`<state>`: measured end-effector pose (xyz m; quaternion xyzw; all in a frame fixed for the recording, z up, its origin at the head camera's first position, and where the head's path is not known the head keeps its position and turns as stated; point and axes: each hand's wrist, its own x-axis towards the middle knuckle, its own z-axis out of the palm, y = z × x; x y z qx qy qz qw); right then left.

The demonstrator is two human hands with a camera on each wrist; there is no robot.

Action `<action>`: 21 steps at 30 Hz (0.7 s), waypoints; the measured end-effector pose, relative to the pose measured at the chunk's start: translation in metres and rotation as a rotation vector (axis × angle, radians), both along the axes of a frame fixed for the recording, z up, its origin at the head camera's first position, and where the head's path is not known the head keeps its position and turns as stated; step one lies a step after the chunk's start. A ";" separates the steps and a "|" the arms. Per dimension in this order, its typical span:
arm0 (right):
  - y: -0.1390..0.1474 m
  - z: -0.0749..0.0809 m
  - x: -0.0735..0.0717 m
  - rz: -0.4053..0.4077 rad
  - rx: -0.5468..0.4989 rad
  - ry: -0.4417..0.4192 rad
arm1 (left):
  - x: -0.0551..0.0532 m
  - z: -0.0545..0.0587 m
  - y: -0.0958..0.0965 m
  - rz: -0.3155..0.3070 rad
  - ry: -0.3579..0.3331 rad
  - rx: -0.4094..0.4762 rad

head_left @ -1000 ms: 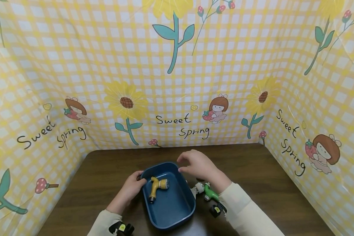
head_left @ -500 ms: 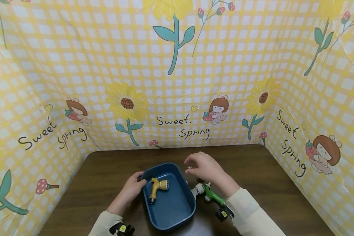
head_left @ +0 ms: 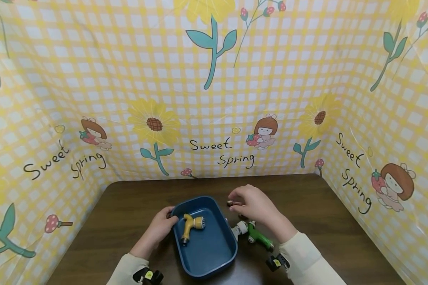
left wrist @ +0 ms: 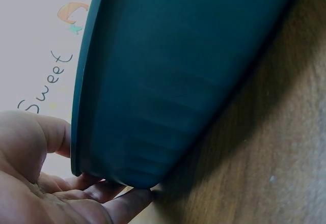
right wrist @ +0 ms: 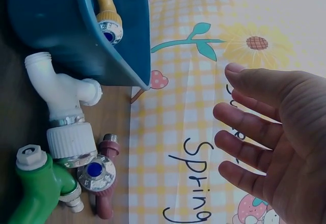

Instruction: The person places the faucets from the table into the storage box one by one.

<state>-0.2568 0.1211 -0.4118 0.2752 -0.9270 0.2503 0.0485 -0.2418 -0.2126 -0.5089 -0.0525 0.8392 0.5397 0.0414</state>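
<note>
Blue basin (head_left: 210, 249): clamped between thumb and fingers of left hand (head_left: 159, 225); yellow tap (head_left: 188, 228) inside, right of same hand. Farther right, outside: white tap (head_left: 240, 227), green tap (head_left: 258, 238). Beyond: right hand (head_left: 255, 204), fingers apart, near mauve tap (right wrist: 103, 180); shifted away from basin since earlier frame.

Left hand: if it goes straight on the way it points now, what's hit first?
The blue basin. The left hand already touches it, so moving on would probably push it; sliding resistance can't be judged.
</note>
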 end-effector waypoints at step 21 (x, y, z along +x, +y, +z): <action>0.022 -0.015 0.013 -0.042 -0.082 -0.048 | 0.001 0.003 0.000 -0.013 0.005 0.001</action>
